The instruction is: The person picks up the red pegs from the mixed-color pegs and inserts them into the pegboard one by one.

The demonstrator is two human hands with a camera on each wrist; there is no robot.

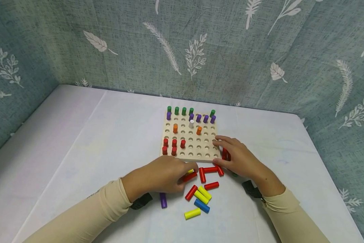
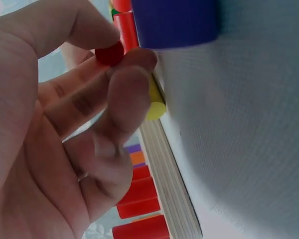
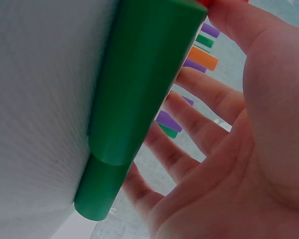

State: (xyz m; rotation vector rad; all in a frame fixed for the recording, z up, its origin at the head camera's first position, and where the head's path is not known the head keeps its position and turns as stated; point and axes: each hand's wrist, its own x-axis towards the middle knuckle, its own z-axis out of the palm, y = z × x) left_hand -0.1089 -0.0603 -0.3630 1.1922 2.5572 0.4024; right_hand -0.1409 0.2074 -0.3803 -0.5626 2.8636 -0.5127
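My left hand (image 1: 165, 173) is in front of the wooden pegboard (image 1: 197, 159), pinching a red peg (image 1: 190, 177) between thumb and fingers; the left wrist view shows the peg's round end. Just behind that peg lies a yellow peg (image 2: 156, 110), by the board's front edge. My right hand (image 1: 241, 157) rests at the board's right edge, its fingers spread and relaxed, with nothing held. Under and beside it lie red pegs (image 1: 224, 154) and green pegs (image 3: 144, 84). Several red pegs (image 1: 174, 143) stand in the board's front left holes.
Green pegs (image 1: 184, 111), purple pegs (image 1: 198, 118), orange pegs (image 1: 175, 128) and a white peg (image 1: 191, 124) stand farther back in the board. Loose red, yellow pegs (image 1: 192, 213), a blue peg (image 1: 201, 206) and a purple peg (image 1: 163, 200) lie on the white cloth nearer me.
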